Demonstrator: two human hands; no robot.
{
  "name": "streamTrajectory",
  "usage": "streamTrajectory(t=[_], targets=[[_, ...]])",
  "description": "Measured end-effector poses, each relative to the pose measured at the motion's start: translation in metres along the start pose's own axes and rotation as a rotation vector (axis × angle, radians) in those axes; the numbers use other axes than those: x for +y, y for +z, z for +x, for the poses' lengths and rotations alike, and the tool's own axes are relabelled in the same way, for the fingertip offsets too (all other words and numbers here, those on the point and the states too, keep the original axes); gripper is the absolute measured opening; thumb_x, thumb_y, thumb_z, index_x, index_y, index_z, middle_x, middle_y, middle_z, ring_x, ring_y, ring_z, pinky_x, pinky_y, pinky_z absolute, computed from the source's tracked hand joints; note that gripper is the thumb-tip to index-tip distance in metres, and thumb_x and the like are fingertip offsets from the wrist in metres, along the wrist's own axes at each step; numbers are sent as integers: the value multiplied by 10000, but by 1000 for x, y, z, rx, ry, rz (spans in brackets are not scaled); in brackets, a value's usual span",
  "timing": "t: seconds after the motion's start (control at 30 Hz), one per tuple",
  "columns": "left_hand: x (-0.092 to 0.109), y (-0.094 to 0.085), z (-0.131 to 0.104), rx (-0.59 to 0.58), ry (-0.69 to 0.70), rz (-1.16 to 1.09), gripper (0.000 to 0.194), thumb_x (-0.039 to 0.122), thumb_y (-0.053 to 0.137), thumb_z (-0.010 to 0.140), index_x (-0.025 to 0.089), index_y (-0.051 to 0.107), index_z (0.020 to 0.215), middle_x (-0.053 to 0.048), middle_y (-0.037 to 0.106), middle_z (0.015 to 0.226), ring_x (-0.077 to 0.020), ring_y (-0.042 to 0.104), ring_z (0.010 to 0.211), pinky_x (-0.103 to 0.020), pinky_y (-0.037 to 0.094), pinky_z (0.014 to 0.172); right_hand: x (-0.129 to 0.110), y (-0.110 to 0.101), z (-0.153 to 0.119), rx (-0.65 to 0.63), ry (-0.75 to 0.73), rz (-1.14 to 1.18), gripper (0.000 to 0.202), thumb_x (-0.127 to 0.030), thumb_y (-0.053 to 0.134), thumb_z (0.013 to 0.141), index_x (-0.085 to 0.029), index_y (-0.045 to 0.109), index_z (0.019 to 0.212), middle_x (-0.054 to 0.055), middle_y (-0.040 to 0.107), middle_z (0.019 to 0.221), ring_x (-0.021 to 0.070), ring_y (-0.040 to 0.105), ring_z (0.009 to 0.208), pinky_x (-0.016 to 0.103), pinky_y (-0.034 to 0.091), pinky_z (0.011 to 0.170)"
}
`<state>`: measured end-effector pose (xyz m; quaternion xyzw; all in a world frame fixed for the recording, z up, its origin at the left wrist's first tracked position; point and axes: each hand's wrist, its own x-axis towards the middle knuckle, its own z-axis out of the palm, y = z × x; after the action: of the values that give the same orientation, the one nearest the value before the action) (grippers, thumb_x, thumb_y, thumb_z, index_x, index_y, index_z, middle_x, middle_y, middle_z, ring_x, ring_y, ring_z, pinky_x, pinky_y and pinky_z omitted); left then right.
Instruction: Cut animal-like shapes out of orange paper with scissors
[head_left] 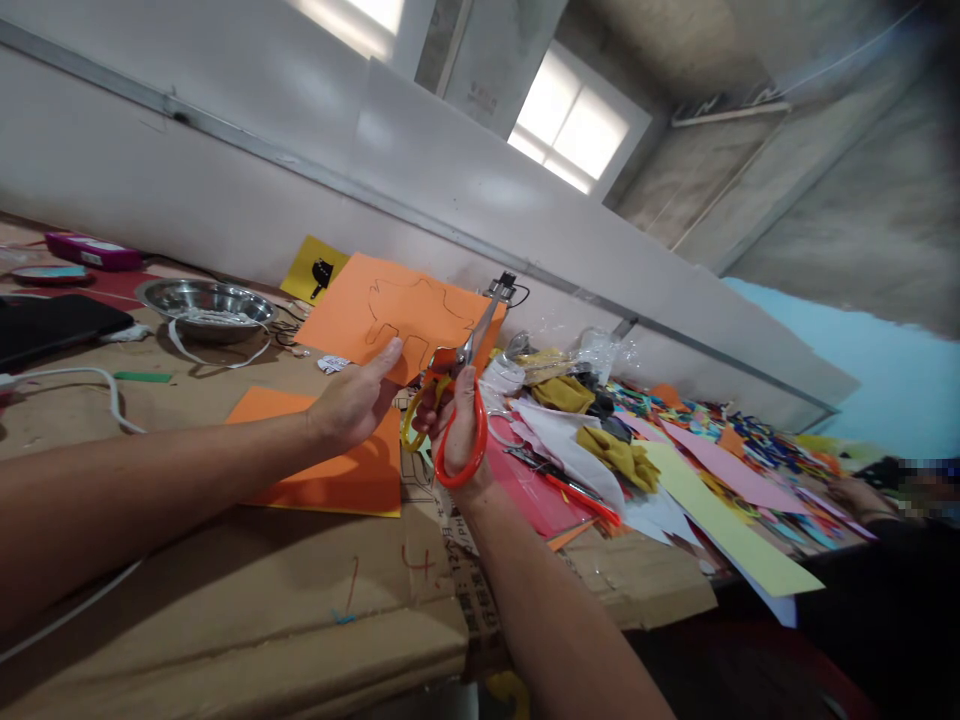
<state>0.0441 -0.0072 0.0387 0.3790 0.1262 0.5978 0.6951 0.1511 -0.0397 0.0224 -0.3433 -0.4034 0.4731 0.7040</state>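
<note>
My left hand (352, 400) pinches the lower edge of an orange paper sheet (337, 310), thumb on its front face. A dark outline, shaped like an animal with legs, is drawn on the sheet. My right hand (457, 430) is closed round a pair of scissors (461, 460) with one red and one yellow handle loop. The blades point up and stand apart at the sheet's right side. How far the paper lies between them I cannot tell. Below, another orange sheet (322, 470) lies on the cardboard (300, 600).
A metal bowl (206, 305) and a purple box (94, 250) sit at the left. Yellow gloves (619, 455), other scissors (562, 480) and many coloured paper pieces (720, 470) cover the right side. Another person's hand (862, 497) shows at far right.
</note>
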Motion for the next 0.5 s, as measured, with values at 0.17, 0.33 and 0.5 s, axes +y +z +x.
streamTrajectory(t=[0.17, 0.33, 0.5], targets=[[9, 5, 1, 33, -20, -9, 243, 237, 528, 1006, 175, 729, 1127, -82, 747, 1255, -236, 633, 1273, -440, 456, 1140, -1, 2, -2, 1, 8, -11, 574, -775, 632, 759, -227, 525, 892, -72, 419, 621, 58, 316, 459, 201, 224, 412], [20, 4, 5, 21, -49, -32, 261, 283, 515, 1014, 176, 694, 1171, -94, 720, 1305, -258, 701, 1167, -474, 510, 1092, 2, 3, -3, 11, 51, 3, 621, -792, 667, 714, -226, 532, 932, -82, 448, 604, 48, 339, 455, 172, 259, 414], [30, 2, 11, 70, -70, -72, 262, 318, 512, 1013, 206, 657, 1201, -93, 710, 1298, -279, 734, 1090, -522, 556, 1025, 5, 3, -3, -5, 130, -19, 654, -818, 684, 661, -223, 523, 880, -79, 472, 594, 48, 348, 451, 171, 287, 419]])
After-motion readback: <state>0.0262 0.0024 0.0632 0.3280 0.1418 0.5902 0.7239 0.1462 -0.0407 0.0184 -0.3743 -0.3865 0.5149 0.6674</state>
